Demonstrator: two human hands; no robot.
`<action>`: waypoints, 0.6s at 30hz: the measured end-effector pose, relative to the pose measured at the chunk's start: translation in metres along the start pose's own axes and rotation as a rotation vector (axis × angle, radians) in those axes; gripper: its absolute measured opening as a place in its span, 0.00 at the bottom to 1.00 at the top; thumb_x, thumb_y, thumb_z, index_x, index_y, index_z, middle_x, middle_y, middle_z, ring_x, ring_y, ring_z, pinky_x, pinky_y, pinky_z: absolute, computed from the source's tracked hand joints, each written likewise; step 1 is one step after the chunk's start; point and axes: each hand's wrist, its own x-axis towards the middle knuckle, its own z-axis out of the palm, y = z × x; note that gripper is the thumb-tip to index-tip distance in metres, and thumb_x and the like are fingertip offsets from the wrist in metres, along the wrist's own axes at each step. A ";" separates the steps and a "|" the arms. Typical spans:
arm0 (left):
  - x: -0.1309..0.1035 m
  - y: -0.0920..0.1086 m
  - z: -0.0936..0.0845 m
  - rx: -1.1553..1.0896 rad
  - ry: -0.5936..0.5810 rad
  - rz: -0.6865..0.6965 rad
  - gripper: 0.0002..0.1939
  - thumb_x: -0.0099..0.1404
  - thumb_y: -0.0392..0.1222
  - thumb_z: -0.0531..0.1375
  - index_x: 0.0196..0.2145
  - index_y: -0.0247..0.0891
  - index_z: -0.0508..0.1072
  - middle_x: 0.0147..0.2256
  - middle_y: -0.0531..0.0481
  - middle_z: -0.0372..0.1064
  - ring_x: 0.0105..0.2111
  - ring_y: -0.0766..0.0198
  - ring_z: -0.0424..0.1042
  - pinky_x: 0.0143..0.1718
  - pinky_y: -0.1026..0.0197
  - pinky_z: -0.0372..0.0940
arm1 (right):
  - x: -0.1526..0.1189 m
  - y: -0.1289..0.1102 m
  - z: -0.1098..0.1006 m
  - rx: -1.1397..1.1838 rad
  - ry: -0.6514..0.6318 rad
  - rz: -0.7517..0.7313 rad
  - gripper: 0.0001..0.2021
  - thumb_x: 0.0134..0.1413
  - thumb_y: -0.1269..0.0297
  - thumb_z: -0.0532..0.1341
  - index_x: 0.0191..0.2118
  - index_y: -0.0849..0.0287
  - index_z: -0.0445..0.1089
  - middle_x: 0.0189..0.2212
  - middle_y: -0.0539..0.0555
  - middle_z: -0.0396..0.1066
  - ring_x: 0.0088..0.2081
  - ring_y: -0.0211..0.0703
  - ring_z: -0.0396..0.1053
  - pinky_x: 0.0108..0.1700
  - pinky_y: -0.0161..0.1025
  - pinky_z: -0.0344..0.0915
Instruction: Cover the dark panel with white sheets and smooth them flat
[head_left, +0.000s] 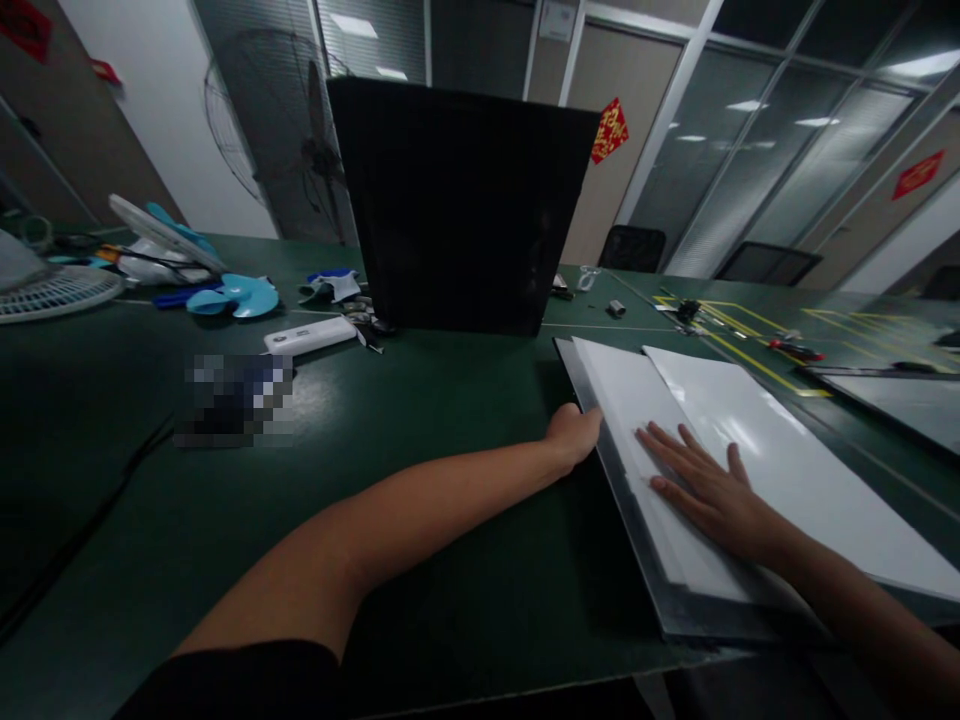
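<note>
Head view shows our left hand (574,437) closed on the left edge of a dark panel (720,622), thumb near the border of the white sheet (626,390). Its fingertips are hidden, so we cannot tell how far they reach under. Our right hand (701,490) is wide open, palm down and fingers spread across that sheet. The panel lies on the green table (465,400) near its front edge, to the right of the upright black panel (465,210), and a second, glossy white sheet (787,440) lies on its right-hand part.

To manage this well, we would spread light pressure through the whole right palm, since a hard fingertip could dent or drag the sheet. The left grip calls for firmness on the dark border alone, clear of the white edge. We judge the likeliest trouble to be the two sheets sliding apart or out of square if our hands pull against each other.
</note>
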 end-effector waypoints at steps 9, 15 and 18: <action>-0.003 -0.003 -0.004 -0.079 -0.055 0.047 0.11 0.61 0.37 0.63 0.41 0.36 0.81 0.44 0.43 0.82 0.44 0.54 0.79 0.43 0.63 0.71 | 0.017 0.112 -0.009 0.099 -0.044 -0.035 0.35 0.71 0.40 0.47 0.76 0.47 0.53 0.76 0.55 0.46 0.75 0.60 0.42 0.72 0.66 0.47; -0.004 0.000 -0.007 -0.106 -0.038 0.023 0.09 0.62 0.35 0.61 0.40 0.36 0.80 0.44 0.45 0.82 0.43 0.57 0.80 0.41 0.65 0.70 | 0.014 0.083 -0.016 0.019 0.056 -0.028 0.31 0.70 0.40 0.47 0.74 0.38 0.57 0.76 0.51 0.43 0.75 0.67 0.36 0.66 0.82 0.42; -0.005 0.001 -0.015 -0.109 -0.007 -0.026 0.08 0.61 0.33 0.62 0.38 0.34 0.79 0.43 0.42 0.81 0.42 0.55 0.80 0.39 0.63 0.70 | 0.009 0.061 -0.013 0.015 -0.025 -0.054 0.33 0.69 0.38 0.49 0.76 0.34 0.50 0.77 0.48 0.38 0.75 0.66 0.35 0.65 0.82 0.43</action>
